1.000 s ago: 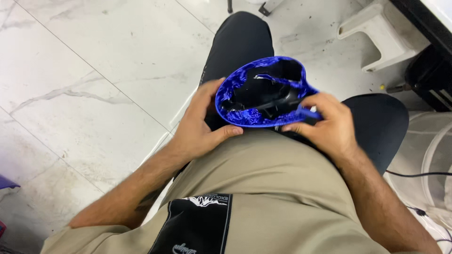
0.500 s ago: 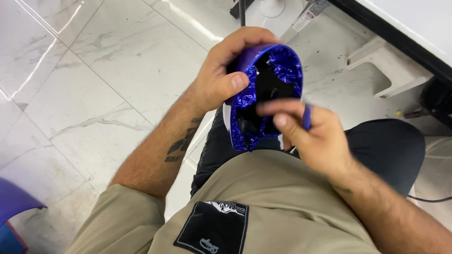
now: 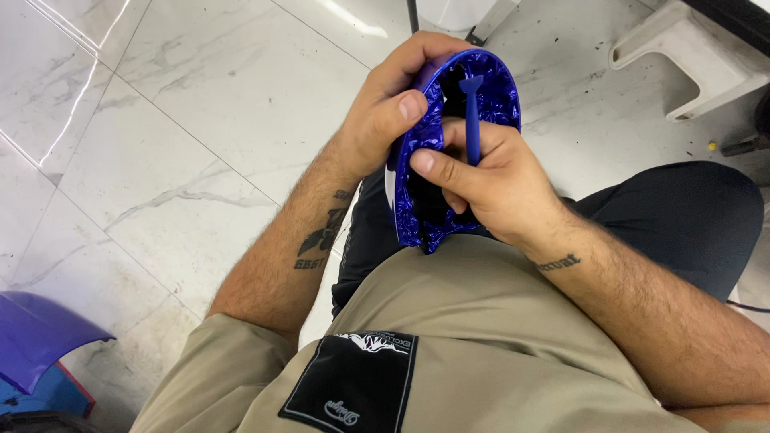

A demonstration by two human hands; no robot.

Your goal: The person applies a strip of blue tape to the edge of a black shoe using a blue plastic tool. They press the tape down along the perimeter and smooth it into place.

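A glossy blue shell-shaped cover (image 3: 499, 88) with a wrinkled blue film along its rim stands on edge over my lap. My left hand (image 3: 383, 112) grips its left rim, thumb pressed on the edge. My right hand (image 3: 481, 188) reaches into the cover's dark inside and holds a slim blue plastic tool (image 3: 472, 120) that points up against the inner surface. The lower part of the cover is hidden behind my right hand.
I sit in a beige shirt and dark trousers over a white marble-tile floor (image 3: 192, 120). A white plastic stool (image 3: 690, 52) stands at the upper right. A purple curved panel (image 3: 40, 337) lies at the lower left on something blue and red.
The cover has been tipped from lying open side up on my lap to standing on edge. My right hand has moved inside it and now holds the blue tool upright.
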